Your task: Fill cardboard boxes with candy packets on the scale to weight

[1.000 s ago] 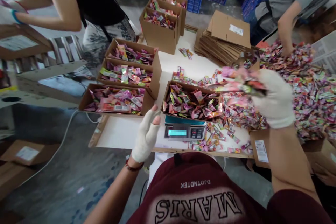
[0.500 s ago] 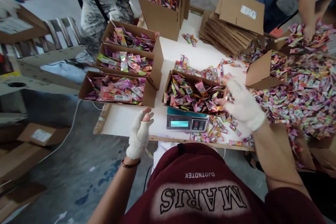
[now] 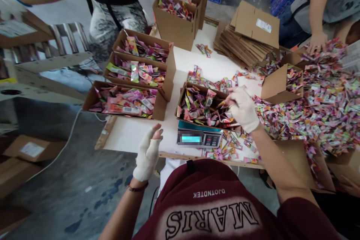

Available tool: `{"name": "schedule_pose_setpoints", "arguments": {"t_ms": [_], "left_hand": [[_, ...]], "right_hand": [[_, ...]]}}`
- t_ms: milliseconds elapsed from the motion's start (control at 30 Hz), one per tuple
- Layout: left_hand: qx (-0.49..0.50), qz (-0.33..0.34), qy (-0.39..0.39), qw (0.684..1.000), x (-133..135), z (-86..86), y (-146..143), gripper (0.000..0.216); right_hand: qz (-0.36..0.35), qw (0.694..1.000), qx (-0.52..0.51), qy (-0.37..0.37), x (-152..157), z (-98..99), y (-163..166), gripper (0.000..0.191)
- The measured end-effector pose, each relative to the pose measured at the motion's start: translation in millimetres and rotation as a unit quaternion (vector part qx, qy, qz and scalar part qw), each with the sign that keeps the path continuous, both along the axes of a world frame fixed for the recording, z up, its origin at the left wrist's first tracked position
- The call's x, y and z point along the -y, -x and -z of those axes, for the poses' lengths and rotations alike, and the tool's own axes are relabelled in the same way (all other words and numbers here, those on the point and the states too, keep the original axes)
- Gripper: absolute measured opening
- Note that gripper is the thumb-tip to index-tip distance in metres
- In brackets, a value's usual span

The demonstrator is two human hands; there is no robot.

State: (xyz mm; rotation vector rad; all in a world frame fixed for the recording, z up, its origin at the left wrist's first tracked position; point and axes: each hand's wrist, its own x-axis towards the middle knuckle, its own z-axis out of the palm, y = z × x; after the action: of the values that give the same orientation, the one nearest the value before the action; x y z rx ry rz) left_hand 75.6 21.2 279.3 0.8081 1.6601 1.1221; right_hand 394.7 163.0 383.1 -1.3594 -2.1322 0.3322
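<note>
A cardboard box (image 3: 197, 123) filled with small, shiny candy packets (image 3: 194, 101) rests on a digital scale (image 3: 209, 139) with a lit display. Over the box's right end, my right hand (image 3: 244, 110) in a white glove has its fingers curled down, pinching a candy packet at the fingertips. My left hand (image 3: 148, 153), also gloved with bare fingertips, hovers off the table's front edge, left of the scale. Its fingers are extended and it holds nothing.
Several filled boxes (image 3: 161, 107) stand left and at the back. Flattened cartons (image 3: 242, 45) are stacked behind. A large heap of packets (image 3: 323, 108) covers the right side, where a person's hand (image 3: 317, 41) reaches in. Another person stands by the roller conveyor (image 3: 66, 39).
My right hand has moved left over the box, and its spread fingers have curled onto a packet. My left hand stays open in about the same place. The other person's hand at the heap has shifted left.
</note>
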Motion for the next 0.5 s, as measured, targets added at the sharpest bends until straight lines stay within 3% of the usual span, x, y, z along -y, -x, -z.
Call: {"name": "schedule_pose_setpoints", "arguments": {"t_ms": [133,267,367,500], "left_hand": [[-0.009,0.024,-0.021,0.999,-10,-0.1,-6,0.066],[-0.002,0.031,-0.039,0.999,-17,0.2,-9,0.065],[-0.006,0.029,-0.039,0.999,-18,1.6,-8,0.069],[0.01,0.027,-0.001,1.0,-13,8.0,4,0.072]], "right_hand": [[0.111,0.99,-0.058,-0.069,19,-50.8,-41,0.01],[0.247,0.96,0.028,-0.133,46,-86.1,-103,0.022],[0.301,0.928,0.167,-0.14,58,-84.5,-151,0.027],[0.258,0.93,0.253,-0.072,62,-59.5,-185,0.042]]}}
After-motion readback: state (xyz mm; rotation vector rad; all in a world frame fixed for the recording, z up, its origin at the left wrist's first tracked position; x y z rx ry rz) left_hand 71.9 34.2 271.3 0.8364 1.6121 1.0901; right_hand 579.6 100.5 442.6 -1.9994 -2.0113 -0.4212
